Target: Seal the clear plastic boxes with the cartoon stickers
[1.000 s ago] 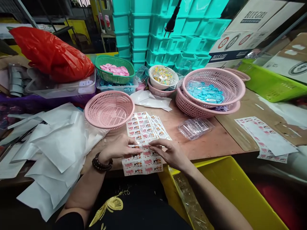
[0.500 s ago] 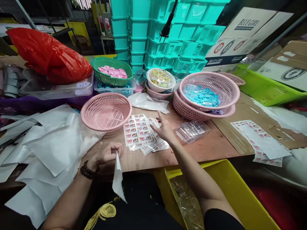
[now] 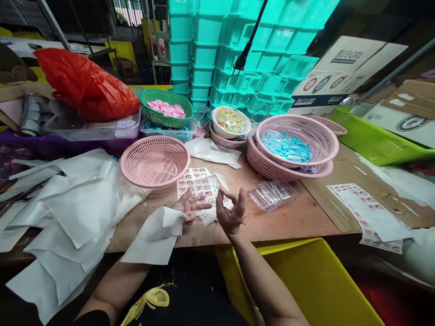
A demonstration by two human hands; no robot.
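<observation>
At the surface [image 3: 288, 222]'s front edge, your left hand [image 3: 186, 208] grips a white sheet [image 3: 152, 240]; your right hand [image 3: 233, 216] pinches clear plastic [image 3: 206, 182] above sticker sheets [image 3: 190, 174].

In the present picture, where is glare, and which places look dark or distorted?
Head view: glare on the red bag and the clear plastic trays; head view: shadow below the table at right; head view: the green crate looks stretched toward the right edge.
</observation>
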